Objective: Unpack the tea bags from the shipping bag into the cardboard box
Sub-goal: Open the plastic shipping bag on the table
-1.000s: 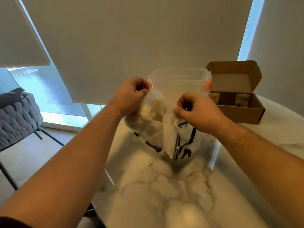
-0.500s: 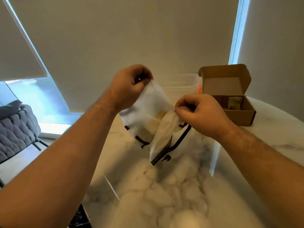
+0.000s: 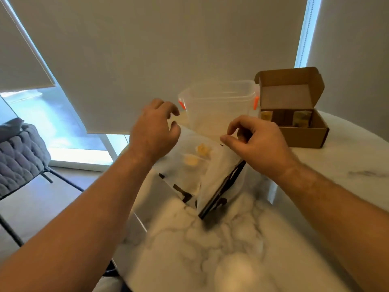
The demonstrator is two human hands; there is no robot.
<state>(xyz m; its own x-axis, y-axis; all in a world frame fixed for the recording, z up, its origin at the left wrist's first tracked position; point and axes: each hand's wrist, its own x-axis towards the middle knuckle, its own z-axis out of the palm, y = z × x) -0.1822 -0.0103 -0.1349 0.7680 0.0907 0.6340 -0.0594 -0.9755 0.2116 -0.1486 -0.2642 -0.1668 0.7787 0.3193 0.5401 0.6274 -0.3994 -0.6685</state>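
Tabletop (image 3: 210, 249): white marble with grey veins, under drawn blinds (image 3: 168, 49).
Bag (image 3: 189, 171): translucent white, held upright over the tabletop between both hands, its mouth up.
Writing: black marks on the bag, too blurred to read.
Tea bags (image 3: 202, 149): yellowish shapes showing through the bag's wall.
Right hand (image 3: 261, 144): thumb and curled fingers grip the bag's right edge.
Left hand (image 3: 153, 133): fingers curled at the bag's left top edge; cannot tell whether it grips.
Tub (image 3: 216, 106): clear, orange clips, just behind the bag.
Box (image 3: 303, 135): cardboard, lid up, right of the tub; packets inside, labels unreadable.
Chair (image 3: 21, 154): grey, quilted, far left.
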